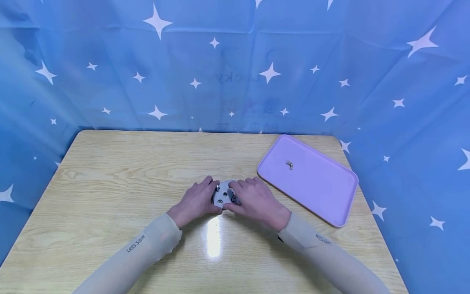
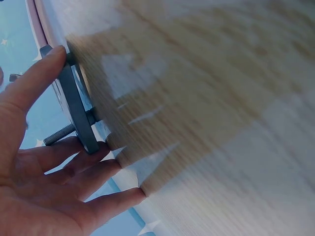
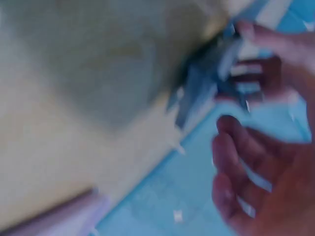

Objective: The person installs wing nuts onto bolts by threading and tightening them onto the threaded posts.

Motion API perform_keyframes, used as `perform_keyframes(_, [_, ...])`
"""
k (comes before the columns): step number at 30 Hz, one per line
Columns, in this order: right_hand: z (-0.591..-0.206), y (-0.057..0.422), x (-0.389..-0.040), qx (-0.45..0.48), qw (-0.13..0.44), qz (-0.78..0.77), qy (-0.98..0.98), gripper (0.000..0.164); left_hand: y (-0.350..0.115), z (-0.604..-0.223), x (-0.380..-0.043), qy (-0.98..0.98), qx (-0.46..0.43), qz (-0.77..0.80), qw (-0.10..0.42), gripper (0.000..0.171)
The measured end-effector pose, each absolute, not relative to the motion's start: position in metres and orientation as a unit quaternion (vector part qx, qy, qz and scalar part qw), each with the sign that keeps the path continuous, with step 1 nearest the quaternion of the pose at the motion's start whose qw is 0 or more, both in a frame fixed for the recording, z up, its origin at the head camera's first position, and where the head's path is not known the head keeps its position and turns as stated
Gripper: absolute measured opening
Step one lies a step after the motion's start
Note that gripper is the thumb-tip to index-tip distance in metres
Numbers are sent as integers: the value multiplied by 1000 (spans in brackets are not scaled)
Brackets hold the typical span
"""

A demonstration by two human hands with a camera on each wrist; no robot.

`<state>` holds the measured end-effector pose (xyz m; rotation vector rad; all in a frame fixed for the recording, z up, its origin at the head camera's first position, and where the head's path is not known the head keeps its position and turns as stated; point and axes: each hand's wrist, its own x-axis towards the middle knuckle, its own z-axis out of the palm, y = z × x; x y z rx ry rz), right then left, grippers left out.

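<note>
A silvery metal plate [image 1: 225, 194] with holes and small bolts stands near the middle of the wooden table, between both hands. My left hand [image 1: 196, 200] holds its left side. In the left wrist view, the thumb is on the top edge of the plate [image 2: 75, 105] and fingertips are at its lower end; a threaded bolt [image 2: 60, 134] sticks out from one face. On the plate's right side, my right hand [image 1: 257, 200] grips it between thumb and index finger, around a dark part. The right wrist view is blurred; the other right fingers [image 3: 231, 167] are curled, apart from the plate.
A lilac tray [image 1: 315, 192] lies slanted at the right of the wooden table [image 1: 121, 171]. Small metal pieces [image 1: 290, 165], perhaps bolts, lie in it toward its far left. A blue curtain with white stars [image 1: 235, 53] hangs behind and at both sides.
</note>
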<state>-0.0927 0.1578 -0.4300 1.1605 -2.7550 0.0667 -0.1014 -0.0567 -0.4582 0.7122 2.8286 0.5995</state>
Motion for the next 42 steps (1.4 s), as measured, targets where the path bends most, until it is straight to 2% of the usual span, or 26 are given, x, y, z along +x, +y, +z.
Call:
perform_keyframes(5, [-419, 172, -97, 468, 18, 11, -884, 45, -58, -459, -102, 946, 236, 203, 87, 85])
perform_keyframes(9, [-419, 176, -98, 501, 25, 1, -865, 46, -58, -459, -102, 946, 238, 202, 88, 86])
perform_keyframes(13, [-422, 175, -99, 502, 31, -4, -864, 39, -57, -459, -102, 946, 237, 201, 94, 86])
perform_keyframes(21, [-432, 165, -99, 452, 69, 13, -889, 7, -55, -458, -102, 946, 235, 205, 90, 87])
perform_keyframes(30, [-445, 154, -91, 358, 73, 142, -920, 8, -56, -459, -101, 947, 236, 201, 85, 86])
perform_keyframes(32, [-446, 154, -90, 352, 77, 138, -922, 14, -56, -459, -101, 947, 236, 201, 83, 86])
perform_keyframes(37, [-442, 161, -92, 372, 72, 98, -920, 40, -56, -459, -101, 947, 238, 200, 81, 85])
perform_keyframes(42, [-433, 171, -97, 451, 50, 70, -889, 38, -56, -458, -102, 948, 239, 194, 83, 85])
